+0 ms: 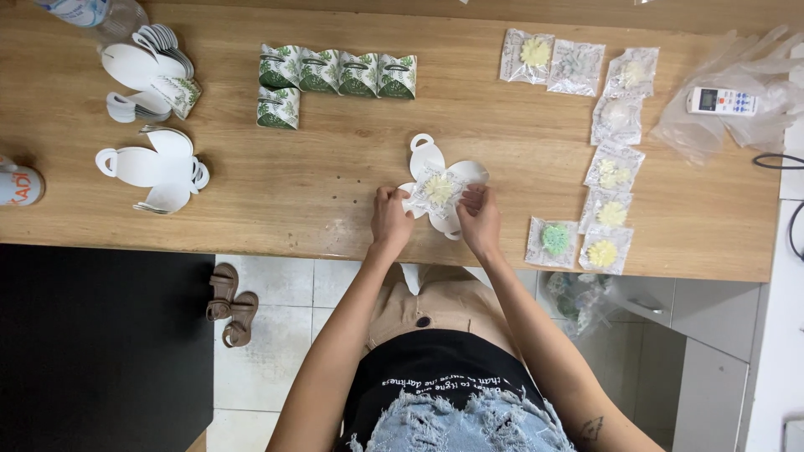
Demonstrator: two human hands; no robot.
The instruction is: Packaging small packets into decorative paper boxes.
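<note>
Wooden table (335, 180) before you: your left hand (390, 219) and right hand (480, 219) pinch a flat white box cutout (429, 159) near the front edge, a bagged yellow flower (439, 189) at its centre.

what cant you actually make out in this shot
Head view only:
- The fingers of the left hand and right hand curl over the white card cutout; its near flaps and the grip are hidden.
- The wrapped flower: what it is made of is too small to tell.
- The bottle is cut off by the top edge.
- The cup is cut off by the left edge.
</note>
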